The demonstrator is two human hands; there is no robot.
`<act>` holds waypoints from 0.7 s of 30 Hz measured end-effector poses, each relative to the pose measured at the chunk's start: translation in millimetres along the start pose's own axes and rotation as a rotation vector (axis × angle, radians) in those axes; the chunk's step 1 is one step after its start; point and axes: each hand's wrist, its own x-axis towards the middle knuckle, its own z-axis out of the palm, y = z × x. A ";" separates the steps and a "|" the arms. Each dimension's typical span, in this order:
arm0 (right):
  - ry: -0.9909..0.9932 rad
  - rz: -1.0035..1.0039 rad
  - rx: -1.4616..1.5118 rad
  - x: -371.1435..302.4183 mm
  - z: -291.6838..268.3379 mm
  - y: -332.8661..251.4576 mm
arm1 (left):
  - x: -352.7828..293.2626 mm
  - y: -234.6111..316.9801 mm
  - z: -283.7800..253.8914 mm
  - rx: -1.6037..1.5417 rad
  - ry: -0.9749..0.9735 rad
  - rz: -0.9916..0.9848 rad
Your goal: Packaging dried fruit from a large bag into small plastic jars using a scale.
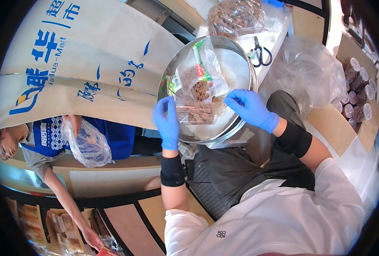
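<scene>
My left hand, in a blue glove, grips the left end of a clear plastic box with brown dried chunks in it. The box is held over the near part of a wide round steel basin. My right hand, gloved alike, is at the basin's right side with its fingertips pinched together; what they hold, if anything, is too small to make out. Just beyond the box, a clear printed bag with green and red marks lies in the basin, with more brown chunks showing in it.
Black-handled scissors lie on a white surface right of the basin, near a big bag of brown pieces. Crumpled clear plastic and a carton with several filled tubs are at right. At left, a person holds a plastic bag behind a beige printed cloth.
</scene>
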 end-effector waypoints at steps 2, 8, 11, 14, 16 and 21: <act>0.016 -0.032 -0.026 -0.4 1.6 -0.6 | -8.9 -10.4 12.9 -0.075 -0.005 -0.144; -0.019 -0.029 -0.045 -2.2 -3.0 2.0 | -25.0 13.9 22.8 0.259 -0.048 0.067; 0.008 -0.044 -0.034 -3.6 0.9 3.0 | -28.2 15.4 24.3 0.226 -0.058 0.129; 0.017 -0.027 -0.042 -5.1 2.7 3.4 | -37.6 22.4 29.9 0.364 -0.048 0.323; 0.007 -0.032 -0.022 -5.6 2.3 4.8 | -46.0 27.1 29.9 0.418 0.036 0.395; -0.013 -0.035 -0.064 -6.3 1.6 1.7 | -49.9 33.1 28.4 0.560 -0.117 0.503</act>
